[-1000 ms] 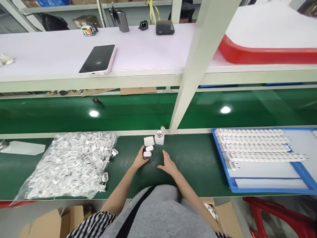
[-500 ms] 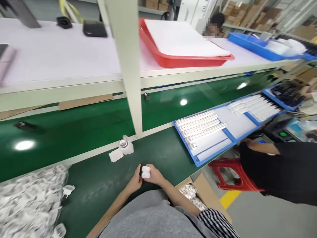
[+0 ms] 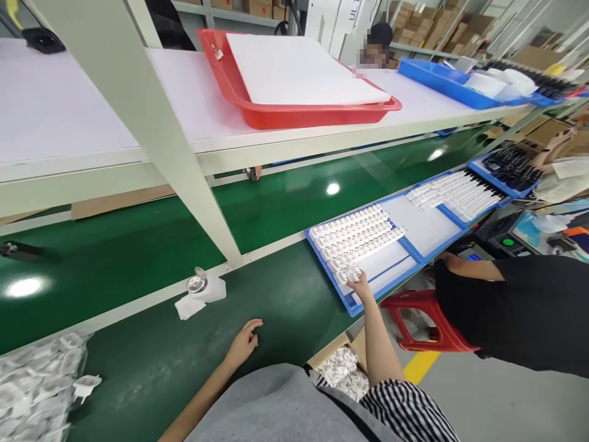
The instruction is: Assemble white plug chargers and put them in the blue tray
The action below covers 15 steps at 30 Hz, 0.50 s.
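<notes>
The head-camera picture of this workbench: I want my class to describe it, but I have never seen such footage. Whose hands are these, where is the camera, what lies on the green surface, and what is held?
The camera sits on a worker's head and looks forward and down, so the two bare arms rising from the bottom edge are that person's own. There is no machine here.

The right hand reaches out to a blue tray with rows of small white parts and closes its fingers on small white pieces at the end of the rows. The left hand rests on the green bench and holds nothing.

Also on the bench: a small white dispenser with a metal top, a white pad beside it, and a clear bag of white parts at the left. Above is a shelf with a red tray. The dark sleeve at the right belongs to another person.
</notes>
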{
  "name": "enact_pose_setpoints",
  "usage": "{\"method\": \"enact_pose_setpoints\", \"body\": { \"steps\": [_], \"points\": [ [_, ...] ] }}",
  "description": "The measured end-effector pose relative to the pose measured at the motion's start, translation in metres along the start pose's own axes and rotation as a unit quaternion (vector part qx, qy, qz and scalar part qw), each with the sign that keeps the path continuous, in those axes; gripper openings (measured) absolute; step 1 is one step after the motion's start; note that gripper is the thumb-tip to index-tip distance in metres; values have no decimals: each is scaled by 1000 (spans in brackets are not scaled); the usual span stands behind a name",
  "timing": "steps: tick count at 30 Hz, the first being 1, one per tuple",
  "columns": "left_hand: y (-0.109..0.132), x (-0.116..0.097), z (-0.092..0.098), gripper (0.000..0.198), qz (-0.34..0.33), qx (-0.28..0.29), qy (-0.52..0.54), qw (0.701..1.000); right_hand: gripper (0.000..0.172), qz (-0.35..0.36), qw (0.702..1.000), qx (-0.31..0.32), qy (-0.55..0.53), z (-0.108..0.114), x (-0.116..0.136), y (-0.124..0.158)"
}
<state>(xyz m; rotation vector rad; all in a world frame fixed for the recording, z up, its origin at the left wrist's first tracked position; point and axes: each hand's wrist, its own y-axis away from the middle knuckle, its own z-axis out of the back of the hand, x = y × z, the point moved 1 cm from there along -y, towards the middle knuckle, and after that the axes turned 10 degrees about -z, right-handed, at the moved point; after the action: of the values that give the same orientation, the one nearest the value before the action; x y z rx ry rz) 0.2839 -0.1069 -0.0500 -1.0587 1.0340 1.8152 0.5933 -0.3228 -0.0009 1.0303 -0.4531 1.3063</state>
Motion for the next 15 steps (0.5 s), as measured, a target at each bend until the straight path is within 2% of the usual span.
{"method": "enact_pose_setpoints", "body": {
  "steps": [2, 6, 11, 15],
  "points": [
    [0, 2, -2, 31, 6, -18, 17, 1000, 62, -26, 999, 39, 0, -3, -4, -5],
    [4, 5, -4, 31, -4, -43, 37, 998, 59, -41, 999, 0, 10, -9, -13, -3],
    [10, 7, -2, 33, 7, -46, 40, 998, 64, -29, 998, -56, 18, -30, -8, 3],
    [14, 9, -2, 33, 13, -65, 40, 997, 57, -11, 997, -58, 43, -28, -3, 5]
  ]
}}
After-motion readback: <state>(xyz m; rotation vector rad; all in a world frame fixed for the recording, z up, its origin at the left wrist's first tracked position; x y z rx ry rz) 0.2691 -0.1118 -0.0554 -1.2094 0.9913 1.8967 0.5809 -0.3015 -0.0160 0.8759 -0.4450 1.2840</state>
